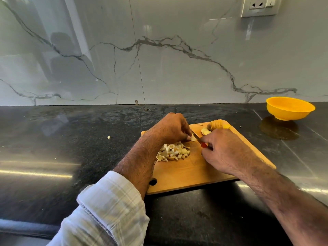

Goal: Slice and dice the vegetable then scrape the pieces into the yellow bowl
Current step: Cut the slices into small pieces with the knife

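Head view: left hand (170,127) pinching a pale slice (193,138) mid-board; right hand (223,150) curled round a red-handled knife (197,136), blade angled toward the cutting board's (186,174) far-left edge. Diced pile (173,151) near the left edge; remaining sliced vegetable (215,125) at the far edge, long axis roughly along it. Yellow bowl (289,108) well apart, on the counter's far right. Probably firm, light, slightly slippery; best pinned by fingertips behind the blade.

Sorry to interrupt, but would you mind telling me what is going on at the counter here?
A person is dicing a vegetable on a wooden cutting board. The right hand grips a red-handled knife, while the left hand holds a slice under the blade. A pile of diced pieces sits on the board, uncut slices wait behind, and the yellow bowl stands apart.
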Tool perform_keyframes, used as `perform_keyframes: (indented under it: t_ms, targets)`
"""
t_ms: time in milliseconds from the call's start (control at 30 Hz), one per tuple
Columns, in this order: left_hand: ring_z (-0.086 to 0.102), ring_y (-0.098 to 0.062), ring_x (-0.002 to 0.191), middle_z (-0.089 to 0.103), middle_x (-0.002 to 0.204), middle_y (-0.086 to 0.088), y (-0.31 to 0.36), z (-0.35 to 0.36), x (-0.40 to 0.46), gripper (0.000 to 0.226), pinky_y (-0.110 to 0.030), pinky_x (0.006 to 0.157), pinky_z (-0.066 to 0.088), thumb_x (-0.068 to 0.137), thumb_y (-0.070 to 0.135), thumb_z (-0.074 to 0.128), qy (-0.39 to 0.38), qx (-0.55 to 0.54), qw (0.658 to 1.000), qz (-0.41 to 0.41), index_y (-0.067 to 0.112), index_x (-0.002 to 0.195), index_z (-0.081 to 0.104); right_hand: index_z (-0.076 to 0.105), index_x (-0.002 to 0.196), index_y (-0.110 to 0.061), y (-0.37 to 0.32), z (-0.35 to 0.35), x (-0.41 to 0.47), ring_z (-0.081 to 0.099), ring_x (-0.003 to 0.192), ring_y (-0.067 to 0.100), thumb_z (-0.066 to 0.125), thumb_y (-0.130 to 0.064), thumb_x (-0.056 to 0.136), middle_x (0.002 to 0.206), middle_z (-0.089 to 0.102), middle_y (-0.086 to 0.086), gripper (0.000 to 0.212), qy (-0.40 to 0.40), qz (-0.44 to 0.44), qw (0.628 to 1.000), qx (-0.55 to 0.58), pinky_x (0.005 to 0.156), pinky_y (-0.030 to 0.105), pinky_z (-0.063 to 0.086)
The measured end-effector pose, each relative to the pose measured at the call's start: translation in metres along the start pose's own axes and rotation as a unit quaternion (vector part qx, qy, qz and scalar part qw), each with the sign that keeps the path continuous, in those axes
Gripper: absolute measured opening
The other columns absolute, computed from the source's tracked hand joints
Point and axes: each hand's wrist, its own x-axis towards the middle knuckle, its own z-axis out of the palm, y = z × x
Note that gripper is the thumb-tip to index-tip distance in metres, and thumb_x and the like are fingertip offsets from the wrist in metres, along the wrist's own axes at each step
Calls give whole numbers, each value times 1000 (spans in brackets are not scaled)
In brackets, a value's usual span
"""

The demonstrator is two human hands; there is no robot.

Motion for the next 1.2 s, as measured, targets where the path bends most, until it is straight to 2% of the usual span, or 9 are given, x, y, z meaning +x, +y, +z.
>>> perform_keyframes:
  t_ms: [267,333,433,533,667,733,900,1067,1200]
  targets:
    - [66,-8,102,75,106,7,-2,1,3,12,-24,88,53,89,19,82,0,-1,1000,6,19,101,83,68,108,-18,-13,2,2,61,93,19,64,-26,93,94,61,-2,17,-47,21,998,-31,82,31,57]
    - [68,-7,100,76,104,8,-4,1,4,11,-24,88,55,87,19,84,2,-8,1000,7,20,99,84,63,100,-20,-17,-1,5,60,92,19,66,-24,92,90,59,-2,9,-52,24,998,-35,79,30,56]
    - [68,-7,98,77,103,7,-4,1,4,11,-21,85,54,87,18,84,2,-13,1000,8,19,98,84,56,87,-21,-19,-1,13,59,85,17,68,-24,91,84,58,-3,13,-51,29,998,-31,72,29,55]
    - [68,-6,99,77,103,9,-5,1,4,11,-20,84,52,87,19,84,5,-8,1000,7,21,98,84,67,104,-21,-13,2,18,61,85,15,68,-26,90,88,61,-3,15,-41,26,999,-13,73,30,58]
    - [67,-5,100,77,103,10,-9,-2,1,10,-26,90,56,87,20,85,8,-2,1000,13,23,97,84,76,99,-17,2,1,9,62,67,10,63,-27,94,76,66,-4,17,0,-3,1000,12,52,24,45]
    - [66,-6,103,76,105,9,-7,-4,0,10,-27,91,55,87,21,85,2,9,1000,19,24,97,84,77,105,-15,8,-2,2,59,61,7,62,-25,95,70,65,-6,21,9,-9,1000,17,49,21,40]
    - [66,-7,105,76,108,10,-10,-6,-1,11,-28,93,53,87,20,84,-7,13,1000,24,24,98,84,71,130,-25,3,-3,-1,54,63,1,63,-24,97,75,61,-15,34,2,-26,999,36,51,10,32]
    - [66,-7,105,76,106,11,-13,-4,1,11,-26,91,52,87,19,84,-8,3,1000,23,24,97,84,74,124,-28,-2,-1,-2,58,70,5,62,-28,97,78,62,-11,30,-29,-12,999,23,53,15,38]
    - [67,-6,106,76,107,11,-15,-4,2,11,-23,89,50,88,18,83,-16,-15,1000,13,23,97,84,72,121,-24,-9,-1,3,61,84,16,61,-24,94,80,56,-6,29,-68,12,998,-14,64,25,47]
